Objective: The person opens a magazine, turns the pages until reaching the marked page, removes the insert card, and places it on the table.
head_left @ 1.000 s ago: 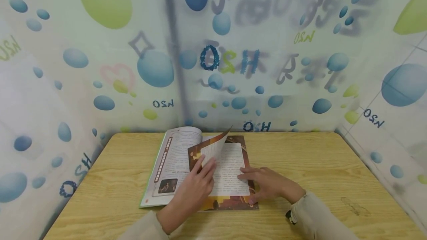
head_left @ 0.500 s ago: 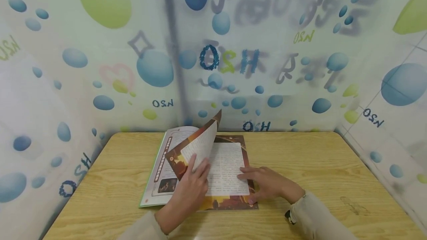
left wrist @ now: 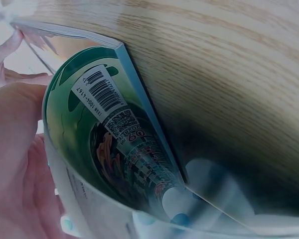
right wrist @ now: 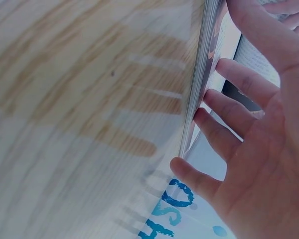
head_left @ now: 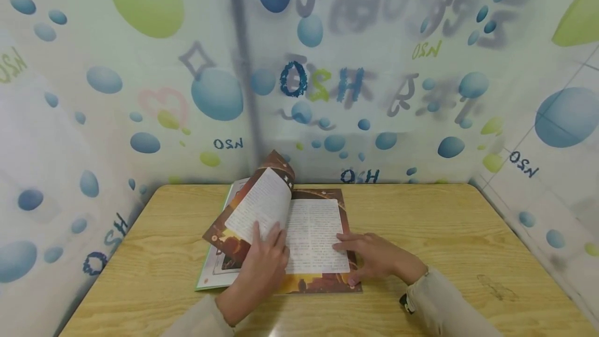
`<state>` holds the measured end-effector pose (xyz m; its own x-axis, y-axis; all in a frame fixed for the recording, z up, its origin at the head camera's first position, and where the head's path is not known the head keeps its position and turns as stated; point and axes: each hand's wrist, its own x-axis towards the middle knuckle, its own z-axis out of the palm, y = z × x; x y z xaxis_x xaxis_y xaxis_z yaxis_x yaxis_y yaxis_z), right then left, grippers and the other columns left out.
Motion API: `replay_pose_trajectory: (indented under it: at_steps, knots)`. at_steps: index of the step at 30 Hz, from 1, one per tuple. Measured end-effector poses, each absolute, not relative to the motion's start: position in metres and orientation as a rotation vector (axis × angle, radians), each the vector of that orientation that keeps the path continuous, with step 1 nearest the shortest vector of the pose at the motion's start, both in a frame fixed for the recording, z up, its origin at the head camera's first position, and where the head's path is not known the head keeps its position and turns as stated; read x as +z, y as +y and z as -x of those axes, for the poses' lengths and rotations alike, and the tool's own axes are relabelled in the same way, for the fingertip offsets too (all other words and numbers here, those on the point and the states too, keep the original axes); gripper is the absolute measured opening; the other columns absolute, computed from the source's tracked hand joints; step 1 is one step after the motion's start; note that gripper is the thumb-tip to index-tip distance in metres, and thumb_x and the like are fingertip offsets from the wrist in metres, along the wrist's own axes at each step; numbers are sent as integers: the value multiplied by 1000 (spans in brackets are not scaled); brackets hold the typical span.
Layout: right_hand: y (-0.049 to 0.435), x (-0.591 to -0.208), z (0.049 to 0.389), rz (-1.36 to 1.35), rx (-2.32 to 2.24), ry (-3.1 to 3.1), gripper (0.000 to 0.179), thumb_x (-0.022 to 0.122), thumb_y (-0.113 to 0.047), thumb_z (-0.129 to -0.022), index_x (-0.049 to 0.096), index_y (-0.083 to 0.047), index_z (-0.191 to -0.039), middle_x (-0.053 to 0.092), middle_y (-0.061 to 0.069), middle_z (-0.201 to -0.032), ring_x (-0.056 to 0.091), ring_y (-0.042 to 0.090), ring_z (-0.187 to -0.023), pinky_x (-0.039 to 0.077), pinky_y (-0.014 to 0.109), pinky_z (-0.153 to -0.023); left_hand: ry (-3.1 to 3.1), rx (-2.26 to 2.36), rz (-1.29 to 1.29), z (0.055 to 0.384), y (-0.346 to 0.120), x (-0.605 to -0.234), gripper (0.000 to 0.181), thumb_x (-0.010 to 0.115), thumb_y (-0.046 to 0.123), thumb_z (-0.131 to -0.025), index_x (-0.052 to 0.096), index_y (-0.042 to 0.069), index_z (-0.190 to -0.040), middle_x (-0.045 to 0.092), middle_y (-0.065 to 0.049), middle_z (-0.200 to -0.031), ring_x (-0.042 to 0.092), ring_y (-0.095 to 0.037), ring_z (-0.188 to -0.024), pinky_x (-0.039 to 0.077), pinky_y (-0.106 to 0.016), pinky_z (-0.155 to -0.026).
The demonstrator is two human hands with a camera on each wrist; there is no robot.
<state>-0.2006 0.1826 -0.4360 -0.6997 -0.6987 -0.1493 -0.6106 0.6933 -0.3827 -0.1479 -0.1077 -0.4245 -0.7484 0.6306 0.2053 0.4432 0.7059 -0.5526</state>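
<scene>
An open magazine (head_left: 315,235) lies on the wooden table. One brown-bordered page (head_left: 259,204) curls up from its spine and leans over the left side, its top corner raised against the wall. My left hand (head_left: 264,267) lies on the lower part of that page with its fingers extended. In the left wrist view the magazine's green back cover (left wrist: 72,104) bows upward, showing a barcode label. My right hand (head_left: 376,259) rests at the right edge of the magazine. Its fingertips touch the page block (right wrist: 197,84) in the right wrist view, fingers spread and nearly straight.
The table (head_left: 444,222) reaches back to a white wall covering (head_left: 393,103) printed with blue and green drops and lettering. Similar panels stand at both sides. A small dark item (head_left: 407,304) shows at the right sleeve cuff.
The page has swung leftward, covering most of the left-hand page, and its top corner has risen and moved left. My left hand has slid slightly left with it. My right hand has stayed put.
</scene>
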Motion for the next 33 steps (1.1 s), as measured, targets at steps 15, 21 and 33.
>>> replay_pose_trajectory:
  at_steps: [15,21,33]
  knots:
    - [183,-436,200,1021,-457,2604,76,78,-52,-78,57,-15,-141,42,9,-155,40,32,-141,35,59,-109,-2632,591,782,145,-112,-431,41,71,41,-82,75,12,-111,58,-10,-138,50,-32,-130,54,-58,-80]
    - [183,-436,200,1058,-457,2614,75,78,-52,-78,58,-13,-140,43,11,-153,43,33,-139,37,59,-107,-2579,630,799,146,-112,-432,33,70,37,-84,76,13,-106,60,-12,-135,50,-33,-130,47,-58,-95]
    - [186,-433,199,1059,-438,2593,77,77,-53,-79,57,-13,-141,44,11,-153,43,32,-138,37,60,-107,-2610,635,823,145,-109,-432,35,71,38,-84,75,13,-108,60,-11,-136,48,-31,-132,50,-59,-88]
